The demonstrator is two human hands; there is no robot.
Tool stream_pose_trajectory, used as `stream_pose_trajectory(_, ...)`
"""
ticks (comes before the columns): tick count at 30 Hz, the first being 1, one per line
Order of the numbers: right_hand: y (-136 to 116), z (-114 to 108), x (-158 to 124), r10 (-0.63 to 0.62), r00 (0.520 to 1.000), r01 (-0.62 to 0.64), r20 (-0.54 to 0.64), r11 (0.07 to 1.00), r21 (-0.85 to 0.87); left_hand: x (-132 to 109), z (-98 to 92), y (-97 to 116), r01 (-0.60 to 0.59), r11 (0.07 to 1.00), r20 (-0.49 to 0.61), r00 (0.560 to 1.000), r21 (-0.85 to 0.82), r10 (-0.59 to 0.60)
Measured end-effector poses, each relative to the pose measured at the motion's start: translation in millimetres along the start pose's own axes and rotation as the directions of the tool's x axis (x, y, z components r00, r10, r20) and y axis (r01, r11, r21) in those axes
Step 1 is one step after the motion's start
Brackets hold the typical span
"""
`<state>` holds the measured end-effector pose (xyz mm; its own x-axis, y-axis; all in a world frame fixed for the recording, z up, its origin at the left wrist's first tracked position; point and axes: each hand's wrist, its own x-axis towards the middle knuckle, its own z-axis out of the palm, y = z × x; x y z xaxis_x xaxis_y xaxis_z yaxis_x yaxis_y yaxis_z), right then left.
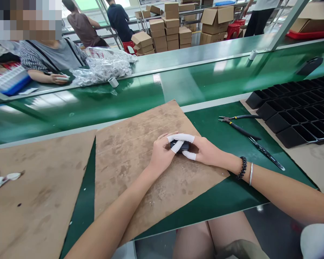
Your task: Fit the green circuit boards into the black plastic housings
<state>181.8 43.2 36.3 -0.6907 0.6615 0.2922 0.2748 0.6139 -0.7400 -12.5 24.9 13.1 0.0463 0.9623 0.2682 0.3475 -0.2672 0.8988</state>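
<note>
Both my hands meet over the cardboard sheet [124, 172] and grip a small black plastic part [183, 146] between them. My left hand [163, 149] has its white-covered thumb pressed on the near side of the part. From the right, my right hand [201, 147] closes round it, white finger cots on the thumb and a finger. The fingers hide much of the part, so its full shape cannot be made out. To the right of my hands lie diagonal cutters [239, 124] with black and yellow handles, their handles spread. Nearer to me are dark tweezers [267, 153].
Rows of black rectangular housings [297, 111] stand at the right. A green conveyor belt [140, 86] runs across beyond the bench. Plastic bags [105, 64] are heaped near a co-worker [54, 54]. Another cardboard sheet [37, 187] lies at the left. Cartons [158, 32] are stacked behind.
</note>
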Motion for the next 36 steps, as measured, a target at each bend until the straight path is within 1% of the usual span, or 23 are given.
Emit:
stream_pose_trajectory(3,4,3,-2,0.0,0.999,0.0,-0.055,1.0,-0.002,-1,-2.2,4,-0.061,0.989,-0.026,0.998,0.134,0.065)
stream_pose_trajectory(6,10,7,-4,-0.036,0.993,0.033,-0.111,0.999,-0.024,-2,-3.5,4,-0.117,0.967,-0.016,0.992,0.224,0.124)
stream_pose_trajectory(9,16,9,-6,-0.081,0.985,0.072,-0.152,0.995,-0.067,-4,-5.2,2,-0.166,0.951,0.004,0.985,0.259,0.171)
stream_pose_trajectory(11,18,10,-7,-0.132,0.979,0.118,-0.157,0.988,-0.096,-4,-7.4,-1,-0.181,0.954,0.029,0.983,0.241,0.179)
stream_pose_trajectory(14,20,8,-6,-0.192,0.972,0.175,-0.134,0.976,-0.131,-5,-10.8,-4,-0.185,0.971,0.065,0.982,0.151,0.177)
stream_pose_trajectory(16,21,6,-5,-0.212,0.971,0.195,-0.108,0.969,-0.154,-4,-11.6,-5,-0.161,0.986,0.074,0.985,0.041,0.157)
stream_pose_trajectory(18,22,4,-4,-0.227,0.97,0.21,-0.09,0.962,-0.172,-2,-10.3,-6,-0.082,0.989,0.079,0.993,-0.123,0.092)
stream_pose_trajectory(19,22,3,-3,-0.236,0.968,0.219,-0.084,0.959,-0.181,-1,-9.0,-6,-0.032,0.976,0.089,0.995,-0.215,0.053)
stream_pose_trajectory(21,21,2,-4,-0.266,0.96,0.245,-0.086,0.949,-0.198,2,-6.3,-7,0.056,0.93,0.116,0.993,-0.364,-0.015)
stream_pose_trajectory(22,20,2,-5,-0.287,0.953,0.263,-0.097,0.943,-0.205,3,-5.2,-8,0.081,0.908,0.117,0.992,-0.412,-0.035)
stream_pose_trajectory(24,17,2,-8,-0.325,0.931,0.286,-0.165,0.932,-0.222,5,-4.2,-10,0.093,0.887,0.064,0.995,-0.452,-0.072)
stream_pose_trajectory(25,16,2,-9,-0.324,0.92,0.274,-0.218,0.933,-0.231,7,-4.2,-12,0.089,0.886,0.01,0.995,-0.455,-0.095)
stream_pose_trajectory(27,14,2,-10,-0.274,0.912,0.206,-0.305,0.95,-0.236,9,-5.1,-16,0.076,0.894,-0.115,0.984,-0.441,-0.14)
stream_pose_trajectory(28,14,3,-10,-0.237,0.92,0.17,-0.311,0.959,-0.228,10,-5.7,-17,0.07,0.901,-0.167,0.974,-0.428,-0.155)
stream_pose_trajectory(30,16,4,-8,-0.17,0.957,0.124,-0.237,0.972,-0.198,11,-6.6,-18,0.06,0.911,-0.237,0.957,-0.408,-0.169)
stream_pose_trajectory(32,18,4,-6,-0.141,0.979,0.114,-0.147,0.977,-0.181,12,-6.6,-18,0.049,0.917,-0.261,0.952,-0.396,-0.163)
stream_pose_trajectory(33,19,4,-6,-0.139,0.982,0.114,-0.13,0.977,-0.182,11,-6.3,-16,0.044,0.919,-0.262,0.952,-0.391,-0.157)
stream_pose_trajectory(34,19,3,-7,-0.145,0.98,0.118,-0.138,0.975,-0.19,11,-5.9,-15,0.043,0.922,-0.258,0.954,-0.385,-0.152)
stream_pose_trajectory(36,17,2,-9,-0.185,0.959,0.139,-0.216,0.968,-0.209,10,-5.0,-12,0.041,0.929,-0.245,0.959,-0.367,-0.14)
